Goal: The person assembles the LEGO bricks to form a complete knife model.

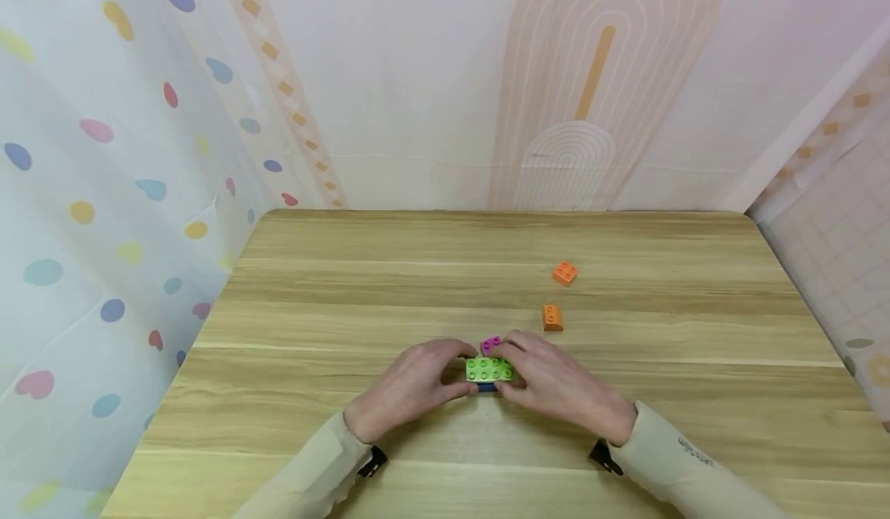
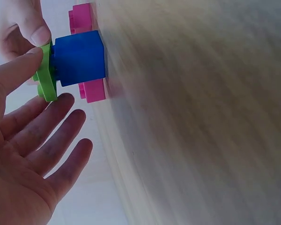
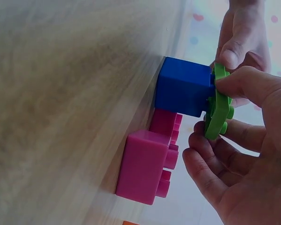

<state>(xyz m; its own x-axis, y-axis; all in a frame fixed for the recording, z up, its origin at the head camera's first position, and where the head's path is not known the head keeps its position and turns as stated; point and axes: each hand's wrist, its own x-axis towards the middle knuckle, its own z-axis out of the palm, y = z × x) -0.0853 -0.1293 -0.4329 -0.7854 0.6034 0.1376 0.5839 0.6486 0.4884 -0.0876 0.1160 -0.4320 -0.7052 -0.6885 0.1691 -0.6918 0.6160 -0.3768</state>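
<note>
A thin lime-green building plate with studs [image 1: 489, 370] is held over a blue building block [image 2: 80, 58]. The block stands on the table, and the plate looks slightly tilted on its studs. My left hand [image 1: 416, 384] pinches one end of the plate between thumb and fingers; its other fingers are spread. At the opposite end my right hand [image 1: 556, 380] pinches the plate, thumb on the near edge. Pink building blocks [image 3: 145, 166] stand on the table just beyond the blue one; the head view shows only part of the pink [image 1: 490, 344] past the right fingers.
An orange block with a curved side [image 1: 552, 318] lies beyond the right hand. Farther back is an orange square block [image 1: 565, 273]. The wooden table [image 1: 389, 272] reaches to patterned curtains [image 1: 417, 79] at the back and sides.
</note>
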